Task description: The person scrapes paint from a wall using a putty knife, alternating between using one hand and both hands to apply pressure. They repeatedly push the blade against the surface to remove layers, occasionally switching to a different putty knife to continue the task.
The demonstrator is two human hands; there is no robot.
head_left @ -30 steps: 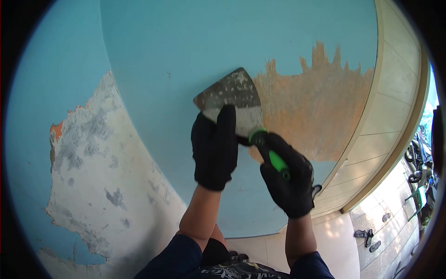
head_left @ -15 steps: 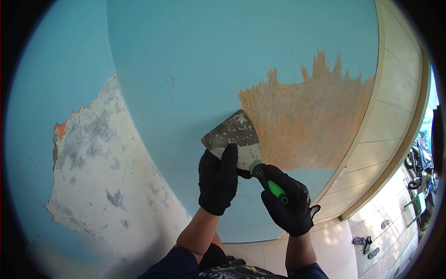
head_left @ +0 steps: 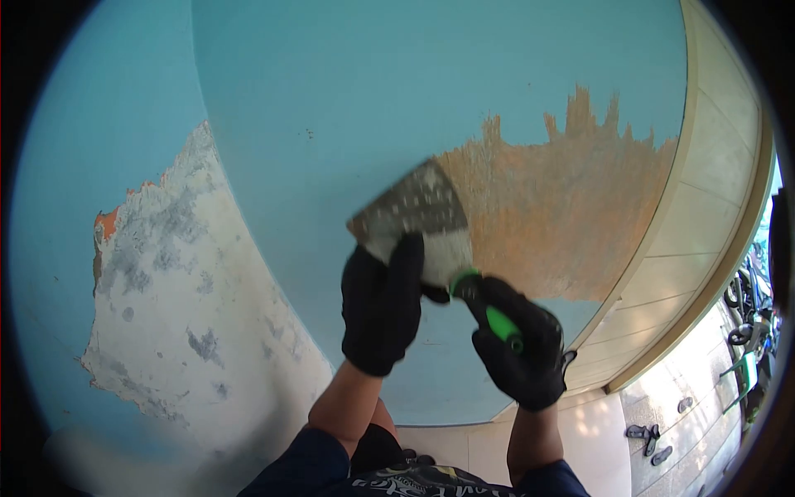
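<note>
Scraper blade (head_left: 418, 203) hid fingertips of the left hand (head_left: 381, 311), which pinched it. The right hand (head_left: 525, 348) clenched the handle (head_left: 502, 324).

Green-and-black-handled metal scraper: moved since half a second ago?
Yes: the scraper has moved up, judged against the rough brown patch on the blue wall.

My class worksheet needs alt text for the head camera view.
A gloved right hand grips a scraper by its green and black handle, while the gloved left hand holds its blade. Behind is a blue wall with a brown patch.
</note>
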